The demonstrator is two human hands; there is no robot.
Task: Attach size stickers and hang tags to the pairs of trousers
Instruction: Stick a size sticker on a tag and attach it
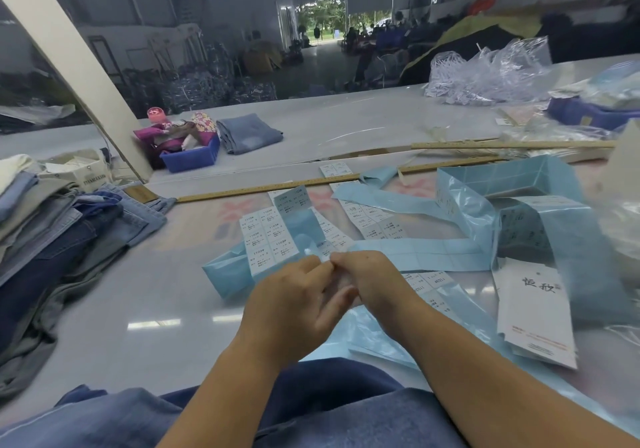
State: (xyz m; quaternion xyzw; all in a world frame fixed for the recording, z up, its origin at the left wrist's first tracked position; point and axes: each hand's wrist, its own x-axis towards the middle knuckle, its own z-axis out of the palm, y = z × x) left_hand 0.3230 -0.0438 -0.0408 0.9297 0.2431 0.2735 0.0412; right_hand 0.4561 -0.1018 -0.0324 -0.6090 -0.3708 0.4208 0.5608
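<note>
My left hand and my right hand meet over the table, fingertips together, pinching a small piece of sticker strip between them. Long blue backing strips with white size stickers lie tangled just beyond my hands. White hang tags with black characters lie to the right. A pair of blue denim trousers lies at the near edge under my forearms. A stack of folded trousers sits at the left.
Wooden rulers lie across the middle of the table. A blue bin with colourful items and folded jeans stand at the back. Clear plastic bags pile up at the far right. A white slanted post rises at the left.
</note>
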